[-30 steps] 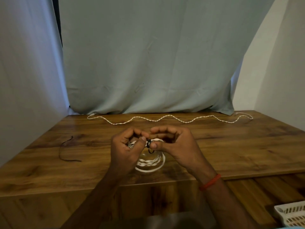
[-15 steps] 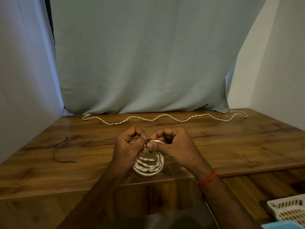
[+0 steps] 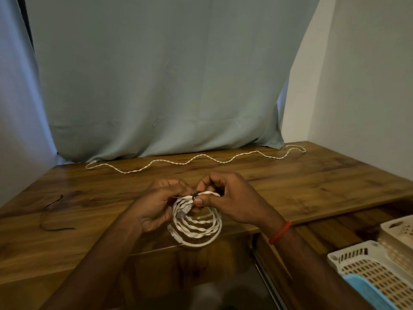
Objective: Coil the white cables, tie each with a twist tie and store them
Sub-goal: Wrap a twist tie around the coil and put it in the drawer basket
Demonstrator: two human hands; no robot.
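A coiled white cable (image 3: 197, 229) hangs over the near edge of the wooden table (image 3: 290, 182). My left hand (image 3: 156, 206) grips the coil's top left. My right hand (image 3: 232, 198) pinches a black twist tie (image 3: 195, 195) wrapped around the coil's top. A second white cable (image 3: 190, 161) lies uncoiled in a wavy line along the back of the table. A loose black twist tie (image 3: 52, 212) lies on the table at the left.
White perforated plastic baskets (image 3: 368, 269) and a blue one (image 3: 366, 294) stand at the lower right, below the table's level. A pale cloth backdrop (image 3: 156, 86) hangs behind the table, with a wall on the right.
Both hands have kept working the black tie at the top of the coil, which now hangs lower over the table edge. The camera has shifted, bringing more of the baskets into view.
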